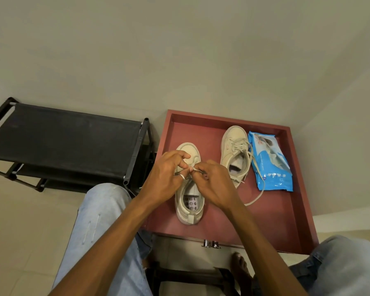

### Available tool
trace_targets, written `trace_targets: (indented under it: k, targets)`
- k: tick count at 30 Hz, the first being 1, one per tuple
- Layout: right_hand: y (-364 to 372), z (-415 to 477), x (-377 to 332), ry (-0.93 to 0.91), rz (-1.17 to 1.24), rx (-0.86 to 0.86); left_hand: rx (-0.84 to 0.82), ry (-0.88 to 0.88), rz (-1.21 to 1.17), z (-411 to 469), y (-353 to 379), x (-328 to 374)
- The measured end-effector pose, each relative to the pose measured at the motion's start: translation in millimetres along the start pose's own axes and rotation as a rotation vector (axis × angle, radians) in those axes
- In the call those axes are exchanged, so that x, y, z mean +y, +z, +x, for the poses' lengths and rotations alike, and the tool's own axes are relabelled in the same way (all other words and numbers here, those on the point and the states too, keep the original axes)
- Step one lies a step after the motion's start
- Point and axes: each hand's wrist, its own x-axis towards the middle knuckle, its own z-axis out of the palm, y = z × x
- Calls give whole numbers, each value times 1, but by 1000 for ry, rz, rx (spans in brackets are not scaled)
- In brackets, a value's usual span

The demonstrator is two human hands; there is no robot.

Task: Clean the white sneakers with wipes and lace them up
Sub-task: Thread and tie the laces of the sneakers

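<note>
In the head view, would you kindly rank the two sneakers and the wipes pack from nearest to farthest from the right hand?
1. Sneaker being laced, under the right hand, which pinches its lace.
2. Second sneaker, just to the right.
3. Blue wipes pack, farthest right in the red tray.

A domestic setting is shown, most likely a corner of a home where shoes are kept. Plain cream walls (179, 50) are seen meeting a pale tiled floor (19, 221). A black fabric-shelved shoe rack (68, 133) is set against the wall, beside a low reddish-brown tray (286, 221) on which a blue pack of wipes (269, 161) lies. A bare foot (240, 265) is visible near the bottom edge.
</note>
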Motion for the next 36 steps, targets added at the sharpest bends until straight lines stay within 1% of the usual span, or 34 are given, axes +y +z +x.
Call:
trace_targets:
  k: [3, 7, 9, 12, 15, 17, 21, 27, 29, 36]
  targets:
    - [1, 0, 0, 6, 4, 6, -14, -68, -76, -1, 2, 1]
    - [3, -4, -4, 91, 23, 76, 8, -268, -183, 2, 2, 3]
    - [4, -6, -7, 37, -4, 106, 10, -326, -198, 5, 0, 3]
    - [5, -8, -8, -84, -135, 102, -38, -344, -238, 5, -4, 2]
    - [5, -7, -5, -85, -243, 83, -71, -321, -256, 5, -6, 4]
    - [4, -6, -5, -60, -252, 52, -85, -299, -247, 4, -5, 5]
    - [3, 1, -2, 31, -134, -21, -83, -277, -229, 4, -4, 6]
    - [-7, 6, 6, 209, 120, -132, -115, -357, -314, 4, -2, 7]
    - [-7, 5, 7, 221, 174, -141, -122, -381, -343, 6, -2, 5]
    - [-12, 4, 4, 240, 230, -116, -150, -491, -489, 11, -4, 7]
